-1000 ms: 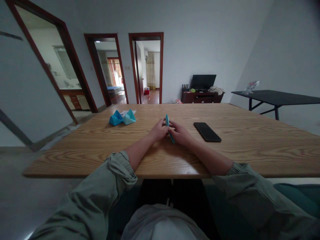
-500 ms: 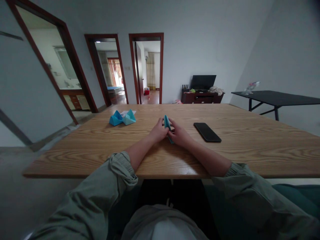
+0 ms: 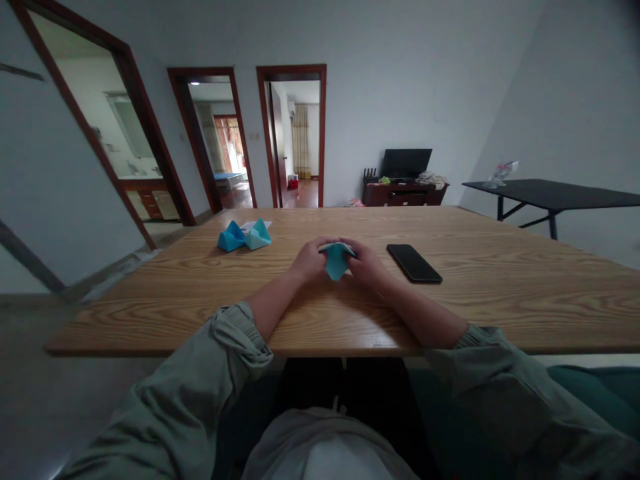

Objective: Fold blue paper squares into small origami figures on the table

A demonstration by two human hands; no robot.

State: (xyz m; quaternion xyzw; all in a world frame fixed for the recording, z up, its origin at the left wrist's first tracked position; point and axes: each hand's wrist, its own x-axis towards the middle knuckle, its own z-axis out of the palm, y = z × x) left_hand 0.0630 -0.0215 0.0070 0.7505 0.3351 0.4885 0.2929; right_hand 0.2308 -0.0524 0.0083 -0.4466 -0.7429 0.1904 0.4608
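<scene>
Dim cool light, soft shadows, stretched edges

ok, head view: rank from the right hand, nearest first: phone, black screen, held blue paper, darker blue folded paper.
1. Held blue paper: touching the right hand.
2. Phone: flat on the wooden table, to the hand's right.
3. Darker blue folded paper: on the table's left side.
4. Black screen: across the room, beyond the table.

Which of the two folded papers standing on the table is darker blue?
The left folded paper, the one farther from the left hand. It is a deeper blue, while the right folded paper beside it is pale turquoise.
</scene>
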